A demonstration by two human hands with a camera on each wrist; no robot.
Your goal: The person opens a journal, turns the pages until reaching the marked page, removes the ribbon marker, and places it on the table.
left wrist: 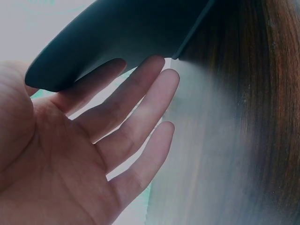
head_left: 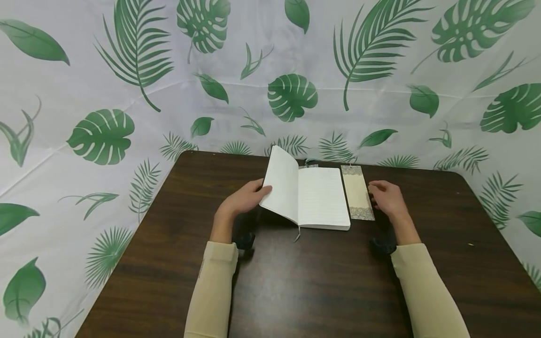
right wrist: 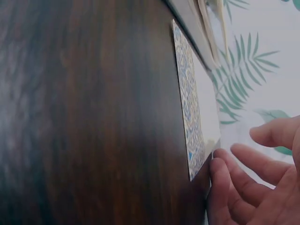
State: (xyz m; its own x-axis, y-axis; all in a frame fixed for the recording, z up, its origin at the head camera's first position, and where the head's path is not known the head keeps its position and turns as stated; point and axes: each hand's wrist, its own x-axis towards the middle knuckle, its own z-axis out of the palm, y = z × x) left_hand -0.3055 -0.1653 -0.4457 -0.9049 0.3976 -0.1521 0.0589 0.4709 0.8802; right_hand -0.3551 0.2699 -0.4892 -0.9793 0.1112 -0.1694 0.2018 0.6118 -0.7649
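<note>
An open notebook [head_left: 322, 197] with cream lined pages lies on the table, a ribbon hanging from its bottom edge. My left hand [head_left: 246, 198] pinches the raised left side, thumb on the page and fingers behind. In the left wrist view, the dark cover [left wrist: 117, 37] sits at the thumb and index finger of the left hand [left wrist: 84, 136], other fingers extended. Right of the notebook lies a cream bookmark [head_left: 357, 192] with patterned ends. My right hand [head_left: 388, 199] is beside it, and in the right wrist view its loosely bent fingertips [right wrist: 219, 164] are right at the bookmark's edge [right wrist: 190, 103].
The dark wood table [head_left: 304, 281] ends at a leaf-printed cloth [head_left: 236, 56] behind it. A small greyish item [head_left: 310, 164] shows partly behind the notebook's top edge. Dark wrist devices [head_left: 244, 241] sit beneath both forearms.
</note>
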